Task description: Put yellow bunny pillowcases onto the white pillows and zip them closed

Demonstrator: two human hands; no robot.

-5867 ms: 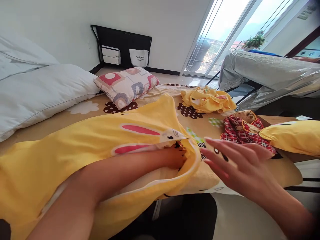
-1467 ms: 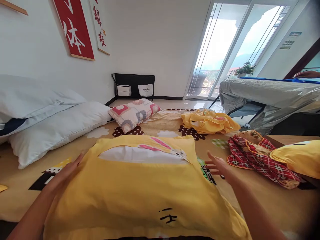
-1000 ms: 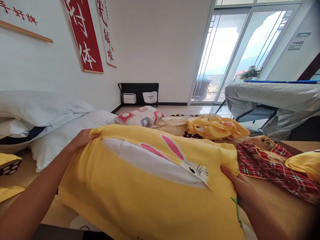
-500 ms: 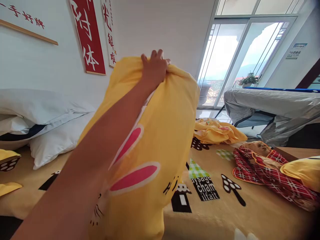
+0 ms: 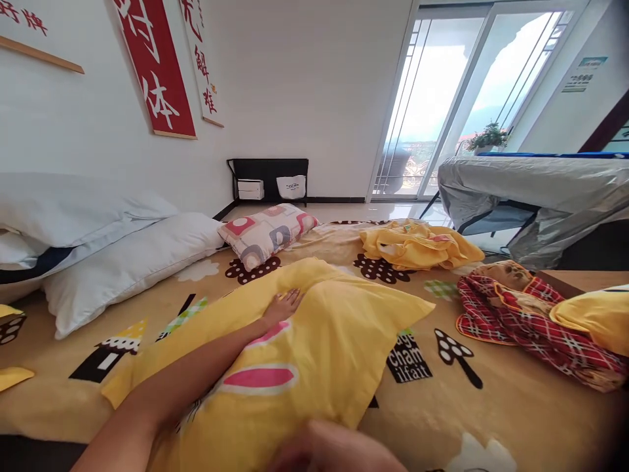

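Observation:
A yellow pillowcase (image 5: pixel 344 321) with pink-and-white rabbit ears lies across the bed, bulging in the middle as if a pillow is inside. My left hand (image 5: pixel 285 307) rests flat on its upper part, fingers stretched out over the cloth. At the bottom edge of the view, my right hand (image 5: pixel 334 449) is smeared by motion over the near part of the pillowcase. Its fingers are hidden, so I cannot tell whether it grips the cloth.
A patterned pillow (image 5: pixel 270 236) and crumpled yellow cloth (image 5: pixel 420 246) lie farther back on the tan printed blanket (image 5: pixel 521 419). White pillows (image 5: pixel 132 269) are along the left. Red plaid cloth (image 5: pixel 521 321) lies at right, before a plastic-covered table (image 5: pixel 531 177).
The pillowcase has come down from upright to lying on the bed. My left hand has let go of its top edge and moved down onto it. My right hand has come into view.

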